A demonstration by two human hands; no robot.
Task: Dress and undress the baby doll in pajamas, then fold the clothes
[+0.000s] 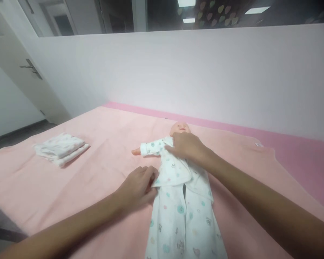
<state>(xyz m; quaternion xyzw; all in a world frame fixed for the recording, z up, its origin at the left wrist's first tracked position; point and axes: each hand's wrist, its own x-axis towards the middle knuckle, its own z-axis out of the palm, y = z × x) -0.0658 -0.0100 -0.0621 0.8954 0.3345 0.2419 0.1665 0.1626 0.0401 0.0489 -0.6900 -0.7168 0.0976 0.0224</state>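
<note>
A baby doll (180,127) lies on its back, dressed in a white printed baby top (174,171) and matching trousers (175,223). One sleeved arm stretches out to the left, its small hand (136,151) bare. My left hand (142,185) is closed at the top's lower left edge, pinching the hem. Up at the doll's chest and neck, my right hand (185,145) lies over the collar with its thumb and fingers on the fabric; its fingertips are partly hidden. The doll's other arm is out of sight behind my right forearm.
Folded white cloths (62,147) are stacked to the left on the pink sheet (102,133). A white wall (178,72) with a window above rises behind the padded surface. At the far left stands a door (29,68).
</note>
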